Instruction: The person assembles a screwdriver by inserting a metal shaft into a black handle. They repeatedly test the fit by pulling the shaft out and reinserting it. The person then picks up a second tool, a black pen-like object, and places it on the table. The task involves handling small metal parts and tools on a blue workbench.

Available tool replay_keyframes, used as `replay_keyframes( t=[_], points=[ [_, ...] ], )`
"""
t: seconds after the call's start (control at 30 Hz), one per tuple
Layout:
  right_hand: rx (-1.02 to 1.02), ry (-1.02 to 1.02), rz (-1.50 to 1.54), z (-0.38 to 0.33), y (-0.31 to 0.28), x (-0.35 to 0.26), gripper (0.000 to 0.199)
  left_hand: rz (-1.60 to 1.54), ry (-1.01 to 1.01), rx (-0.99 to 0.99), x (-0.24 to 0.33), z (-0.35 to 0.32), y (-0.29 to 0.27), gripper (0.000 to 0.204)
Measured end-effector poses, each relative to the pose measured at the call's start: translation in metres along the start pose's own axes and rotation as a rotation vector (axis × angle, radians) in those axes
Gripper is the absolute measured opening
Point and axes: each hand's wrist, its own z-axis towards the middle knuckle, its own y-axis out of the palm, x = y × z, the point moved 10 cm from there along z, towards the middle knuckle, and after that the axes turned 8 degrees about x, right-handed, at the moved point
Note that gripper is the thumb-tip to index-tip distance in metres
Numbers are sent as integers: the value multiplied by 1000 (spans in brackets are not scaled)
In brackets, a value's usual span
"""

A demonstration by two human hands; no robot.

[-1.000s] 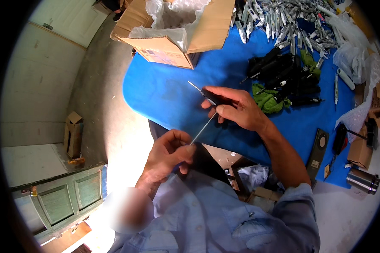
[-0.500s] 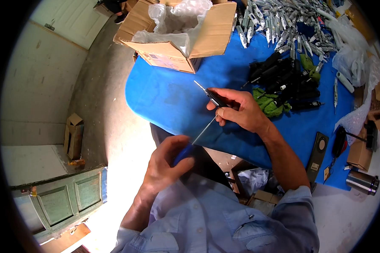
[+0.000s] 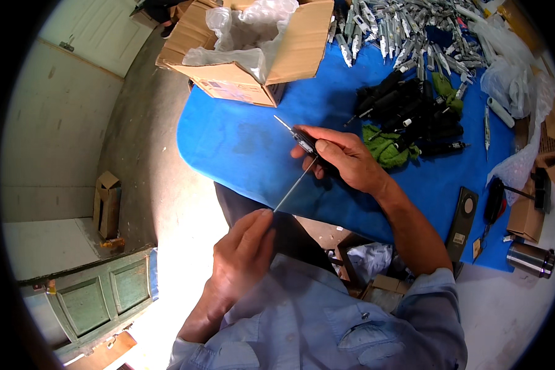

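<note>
My right hand (image 3: 345, 157) is closed around a small black device (image 3: 304, 143) with a thin metal rod sticking out of its far end. In my left hand (image 3: 243, 250) is a screwdriver, its handle now covered by the fingers. The screwdriver's long shaft (image 3: 295, 185) slants up to the device, and its tip meets the device near my right fingers. Both hands are held over the near edge of the blue-covered table (image 3: 228, 148). Right of my right hand lies a heap of black pen-like devices (image 3: 407, 108) with a green cloth (image 3: 388, 148) among them.
An open cardboard box (image 3: 234, 83) lined with plastic stands at the table's far left. Many grey and white pen-like parts (image 3: 407, 31) are piled at the far right. A phone (image 3: 462, 222), a metal cup (image 3: 530, 259) and plastic bags (image 3: 505, 80) lie along the right side.
My left fingers have closed over the blue screwdriver handle, which showed before. My right thumb has shifted on the black device, which has turned slightly. The whole view has moved a little.
</note>
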Motion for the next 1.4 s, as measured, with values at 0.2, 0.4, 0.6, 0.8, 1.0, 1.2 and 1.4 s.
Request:
replay_keyframes(
  t=[0.2, 0.4, 0.6, 0.8, 1.0, 1.2, 1.4],
  points=[
    [-3, -15, 52, 1, 1, 2, 43, 107, 65, -42, 6, -2, 3, 47],
    [-12, -51, 114, 0, 0, 1, 42, -72, -157, -58, -17, -1, 5, 32],
    [-46, -58, 88, -2, 4, 2, 43, -1116, -1261, -201, -66, -33, 36, 35],
    [-18, -36, 79, 1, 2, 1, 43, -492, -801, -52, -55, -11, 16, 30],
    [-3, -42, 76, 1, -1, 0, 42, 31, -80, 54, -9, 11, -3, 29],
    [3, -35, 104, 2, -2, -2, 42, -546, -956, -82, -61, -22, 23, 19],
    [-42, -69, 72, 1, 4, -2, 41, -1011, -1219, -132, -79, -35, 41, 30]
  ],
)
